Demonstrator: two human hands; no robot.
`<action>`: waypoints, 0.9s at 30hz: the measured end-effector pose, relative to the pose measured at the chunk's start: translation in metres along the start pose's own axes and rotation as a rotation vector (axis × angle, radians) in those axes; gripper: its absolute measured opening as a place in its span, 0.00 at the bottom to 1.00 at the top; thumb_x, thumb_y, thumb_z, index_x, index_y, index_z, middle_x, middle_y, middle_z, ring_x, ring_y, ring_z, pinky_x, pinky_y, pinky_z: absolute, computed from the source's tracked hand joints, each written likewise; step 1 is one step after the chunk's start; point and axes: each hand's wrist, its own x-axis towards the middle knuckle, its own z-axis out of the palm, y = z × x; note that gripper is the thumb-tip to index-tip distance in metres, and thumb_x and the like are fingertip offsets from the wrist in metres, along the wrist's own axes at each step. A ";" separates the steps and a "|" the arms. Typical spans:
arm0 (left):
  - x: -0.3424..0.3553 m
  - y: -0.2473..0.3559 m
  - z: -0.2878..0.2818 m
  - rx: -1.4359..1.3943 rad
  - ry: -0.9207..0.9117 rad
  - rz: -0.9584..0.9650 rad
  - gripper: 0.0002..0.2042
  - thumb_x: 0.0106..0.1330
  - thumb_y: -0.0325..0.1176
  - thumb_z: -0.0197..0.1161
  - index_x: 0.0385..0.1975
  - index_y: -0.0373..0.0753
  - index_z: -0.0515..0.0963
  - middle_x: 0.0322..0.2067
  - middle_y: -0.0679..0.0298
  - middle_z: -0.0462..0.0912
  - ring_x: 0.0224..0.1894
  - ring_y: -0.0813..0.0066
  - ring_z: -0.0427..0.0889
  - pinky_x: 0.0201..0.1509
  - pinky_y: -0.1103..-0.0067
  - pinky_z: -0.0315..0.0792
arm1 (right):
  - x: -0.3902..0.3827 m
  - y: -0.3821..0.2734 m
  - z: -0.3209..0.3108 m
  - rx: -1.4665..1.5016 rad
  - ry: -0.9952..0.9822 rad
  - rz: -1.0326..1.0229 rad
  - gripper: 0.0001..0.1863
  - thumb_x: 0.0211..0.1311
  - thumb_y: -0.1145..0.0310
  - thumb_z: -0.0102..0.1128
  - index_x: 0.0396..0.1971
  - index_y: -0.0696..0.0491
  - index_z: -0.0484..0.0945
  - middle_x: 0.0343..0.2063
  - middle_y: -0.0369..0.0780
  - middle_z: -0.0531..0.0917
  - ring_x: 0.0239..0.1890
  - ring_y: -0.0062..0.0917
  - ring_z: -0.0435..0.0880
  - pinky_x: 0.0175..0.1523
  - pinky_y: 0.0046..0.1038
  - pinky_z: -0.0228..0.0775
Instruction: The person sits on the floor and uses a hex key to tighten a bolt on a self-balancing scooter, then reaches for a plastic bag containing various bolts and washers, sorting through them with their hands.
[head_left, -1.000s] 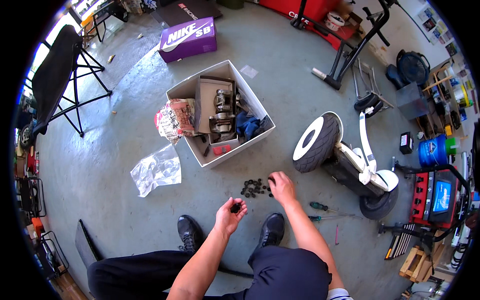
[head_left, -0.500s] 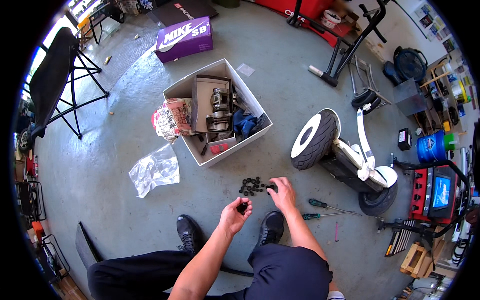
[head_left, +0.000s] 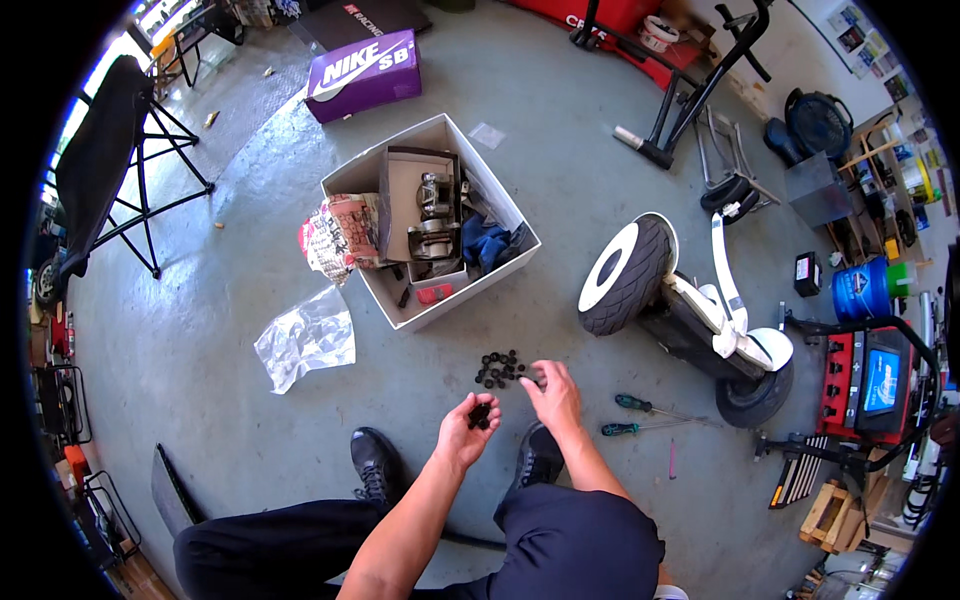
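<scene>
My left hand (head_left: 466,432) is cupped palm up above the floor, holding several small round black parts (head_left: 480,415) in its palm and fingers. What kind of parts they are is too small to tell. To its right, my right hand (head_left: 555,395) reaches down at the right end of a loose pile of the same black parts (head_left: 497,368). Its thumb and fingers are bent but apart, slightly blurred, close to the nearest pieces. My black shoes (head_left: 373,458) stand on either side of my left hand.
Ahead is a white open box (head_left: 480,285) with metal parts, beside a crumpled clear plastic bag (head_left: 305,340). Two screwdrivers (head_left: 620,429) lie right of my hands. Beyond them a white two-wheeled scooter (head_left: 690,325) lies near a red device (head_left: 870,385). A purple shoebox (head_left: 365,80) sits farther off.
More black parts now show in my left hand. The right end of the pile has fewer pieces, and my right hand has shifted slightly left and nearer me.
</scene>
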 end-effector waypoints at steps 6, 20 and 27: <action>-0.012 0.007 -0.002 0.043 -0.013 -0.009 0.15 0.80 0.40 0.51 0.41 0.35 0.79 0.42 0.54 0.84 0.40 0.64 0.83 0.46 0.71 0.80 | 0.001 0.055 0.017 -0.101 -0.137 0.021 0.13 0.58 0.67 0.72 0.41 0.52 0.80 0.39 0.43 0.82 0.45 0.42 0.84 0.49 0.43 0.78; -0.017 0.012 0.009 0.068 0.104 0.062 0.16 0.81 0.40 0.49 0.46 0.33 0.79 0.44 0.53 0.84 0.46 0.61 0.84 0.57 0.66 0.80 | 0.024 -0.003 0.025 0.165 -0.125 0.116 0.12 0.61 0.68 0.69 0.42 0.56 0.84 0.38 0.43 0.88 0.39 0.32 0.88 0.47 0.34 0.81; -0.008 0.008 0.005 0.034 0.015 0.014 0.16 0.80 0.41 0.50 0.43 0.35 0.79 0.41 0.55 0.84 0.40 0.64 0.84 0.47 0.71 0.82 | 0.029 -0.002 0.013 0.173 -0.059 0.077 0.12 0.62 0.71 0.68 0.45 0.58 0.84 0.38 0.43 0.88 0.37 0.27 0.89 0.45 0.29 0.81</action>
